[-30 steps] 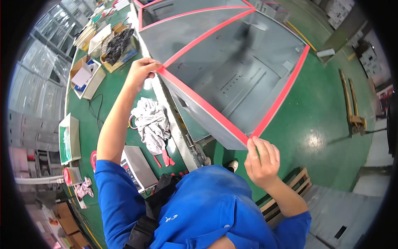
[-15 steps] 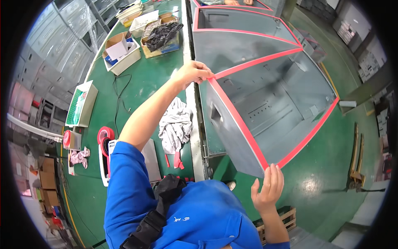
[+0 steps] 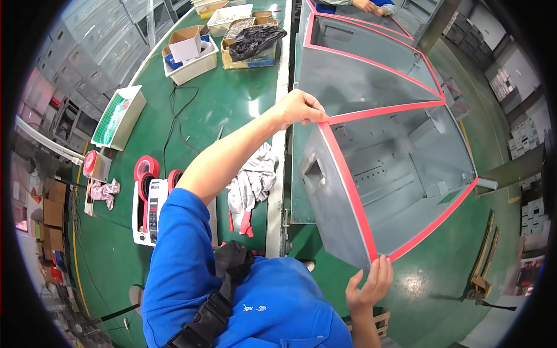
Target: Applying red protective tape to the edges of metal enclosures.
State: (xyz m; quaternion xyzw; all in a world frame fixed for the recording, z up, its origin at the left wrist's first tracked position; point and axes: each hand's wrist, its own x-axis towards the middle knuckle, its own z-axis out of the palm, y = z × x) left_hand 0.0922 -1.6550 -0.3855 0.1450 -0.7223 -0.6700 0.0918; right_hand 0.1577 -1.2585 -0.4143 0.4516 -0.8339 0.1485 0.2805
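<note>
Nearest to me is a grey metal cabinet (image 3: 339,217), its open side facing up, with red tape (image 3: 347,180) along its rim. My left hand (image 3: 304,108) is closed at the cabinet's far left corner, thumb and fingers pinching the red tape there. At the near corner, my right hand (image 3: 370,284) rests its straight fingertips against the taped rim, with the thumb held apart. Beyond lies another grey cabinet (image 3: 360,78), also edged in red.
Left of the cabinets runs a green worktable (image 3: 232,104) with a tape dispenser (image 3: 152,211), a grey-white cloth (image 3: 253,177), a white bin (image 3: 194,66) and a green-lined tray (image 3: 119,119). Another person's hands (image 3: 374,8) are at a far cabinet. A pallet jack (image 3: 481,261) stands right.
My view has shifted, so the cabinets and table sit differently in the picture. Both hands keep to the same corners of the cabinet. More of the other person's hands shows.
</note>
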